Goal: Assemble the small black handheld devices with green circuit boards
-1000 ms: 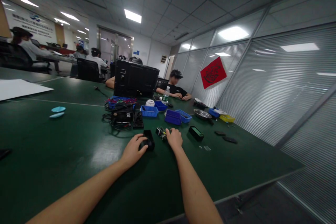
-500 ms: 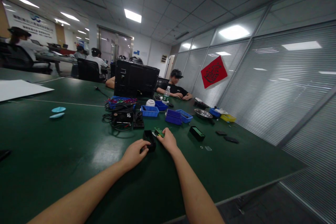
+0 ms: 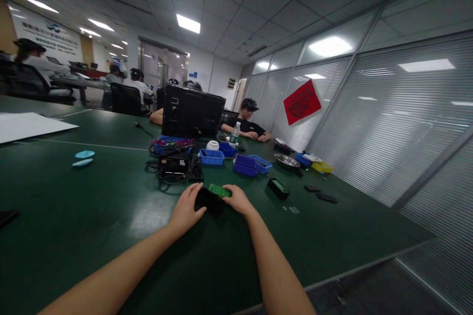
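Note:
My left hand (image 3: 187, 210) grips the left end of a small black plastic case (image 3: 209, 201) that rests on the green table (image 3: 92, 216). My right hand (image 3: 238, 200) is closed on a small green circuit board (image 3: 219, 190) and holds it over the top of the black case. Both forearms reach in from the lower edge of the head view. The fingertips of both hands are partly hidden behind the case.
Beyond my hands lie a black device with tangled cables (image 3: 173, 167), several blue bins (image 3: 244, 164), a metal bowl (image 3: 287, 160), a black box with a green top (image 3: 278, 188) and flat black pieces (image 3: 321, 194). A person (image 3: 247, 123) sits across the table by a monitor (image 3: 192, 110).
My right hand picked up the green circuit board from the table and brought it left over the black case. My left hand kept hold of the case and turned it.

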`<state>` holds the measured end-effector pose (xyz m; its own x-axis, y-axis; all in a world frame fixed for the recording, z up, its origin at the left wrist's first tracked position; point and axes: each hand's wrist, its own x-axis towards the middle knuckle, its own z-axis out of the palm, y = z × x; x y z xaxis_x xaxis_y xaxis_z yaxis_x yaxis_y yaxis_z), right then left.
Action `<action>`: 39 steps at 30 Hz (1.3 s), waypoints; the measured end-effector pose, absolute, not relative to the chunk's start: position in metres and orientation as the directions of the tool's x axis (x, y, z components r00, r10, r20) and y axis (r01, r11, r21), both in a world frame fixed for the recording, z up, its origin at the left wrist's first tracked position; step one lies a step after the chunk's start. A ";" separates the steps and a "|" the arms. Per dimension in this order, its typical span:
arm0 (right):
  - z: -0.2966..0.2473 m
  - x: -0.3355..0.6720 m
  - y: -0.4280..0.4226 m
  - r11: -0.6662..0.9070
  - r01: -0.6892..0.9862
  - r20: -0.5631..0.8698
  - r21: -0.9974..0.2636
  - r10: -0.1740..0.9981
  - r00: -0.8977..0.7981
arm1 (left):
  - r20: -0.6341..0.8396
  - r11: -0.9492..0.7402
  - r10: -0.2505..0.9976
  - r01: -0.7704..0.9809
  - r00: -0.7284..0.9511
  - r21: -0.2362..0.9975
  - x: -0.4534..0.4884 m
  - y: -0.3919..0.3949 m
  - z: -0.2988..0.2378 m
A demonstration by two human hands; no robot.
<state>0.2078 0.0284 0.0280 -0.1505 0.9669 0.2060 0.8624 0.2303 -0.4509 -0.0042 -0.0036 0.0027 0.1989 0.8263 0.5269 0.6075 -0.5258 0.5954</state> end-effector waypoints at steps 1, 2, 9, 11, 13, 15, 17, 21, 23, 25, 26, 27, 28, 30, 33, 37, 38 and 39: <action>0.029 0.209 0.028 0.257 0.844 0.199 -0.471 0.963 -0.182 | 0.508 -0.506 0.839 0.618 0.193 0.601 -0.005 0.000 0.000; 0.029 0.210 0.028 0.277 0.828 0.191 -0.487 0.959 -0.209 | 0.482 -0.499 0.850 0.618 0.212 0.608 -0.006 0.002 -0.002; 0.035 0.212 0.024 0.262 0.825 0.152 -0.500 0.965 -0.214 | 0.393 -0.498 0.867 0.568 0.307 0.655 -0.007 0.003 -0.005; 0.036 0.210 0.023 0.235 0.839 0.152 -0.492 0.971 -0.183 | 0.385 -0.481 0.877 0.560 0.289 0.675 -0.008 0.002 -0.003; 0.037 0.210 0.023 0.193 0.862 0.173 -0.468 0.977 -0.125 | 0.368 -0.465 0.885 0.544 0.285 0.698 -0.008 0.002 -0.002; 0.040 0.211 0.023 0.136 0.877 0.230 -0.461 0.973 -0.030 | 0.337 -0.436 0.900 0.538 0.278 0.721 -0.009 0.002 -0.001; 0.044 0.213 0.025 0.090 0.840 0.303 -0.535 0.949 0.091 | 0.305 -0.404 0.914 0.542 0.267 0.737 -0.009 0.003 0.000; 0.053 0.215 0.023 0.229 0.453 0.307 -0.862 0.946 0.106 | 0.285 -0.379 0.925 0.537 0.253 0.753 -0.009 0.004 -0.002; 0.057 0.213 0.019 0.283 0.210 0.281 -0.936 0.959 -0.043 | 0.283 -0.374 0.927 0.532 0.247 0.760 -0.008 0.004 -0.002; 0.059 0.210 0.014 0.269 0.109 0.248 -0.957 0.953 -0.173 | 0.276 -0.364 0.931 0.527 0.240 0.768 -0.008 0.004 -0.001; 0.059 0.209 0.011 0.257 0.117 0.228 -0.959 0.950 -0.214 | 0.272 -0.359 0.932 0.524 0.238 0.773 -0.008 0.003 0.000; 0.060 0.208 0.010 0.249 0.151 0.209 -0.957 0.948 -0.241 | 0.269 -0.356 0.933 0.519 0.237 0.777 -0.008 0.003 0.001; 0.060 0.208 0.008 0.249 0.197 0.196 -0.948 0.946 -0.257 | 0.271 -0.357 0.933 0.514 0.236 0.780 -0.008 0.002 0.002; 0.060 0.207 0.007 0.262 0.292 0.182 -0.920 0.944 -0.276 | 0.279 -0.364 0.931 0.510 0.237 0.779 -0.008 0.001 0.003; 0.062 0.206 0.006 0.294 0.402 0.172 -0.867 0.934 -0.312 | 0.286 -0.373 0.927 0.521 0.242 0.768 -0.009 0.002 0.002; 0.065 0.202 0.004 0.335 0.496 0.159 -0.801 0.918 -0.364 | 0.292 -0.377 0.926 0.529 0.240 0.760 -0.009 0.003 0.000; 0.065 0.201 0.004 0.342 0.509 0.159 -0.790 0.916 -0.368 | 0.293 -0.377 0.926 0.532 0.239 0.759 -0.009 0.003 0.000; 0.066 0.200 0.003 0.345 0.521 0.158 -0.781 0.916 -0.369 | 0.291 -0.376 0.926 0.534 0.239 0.757 -0.009 0.003 0.001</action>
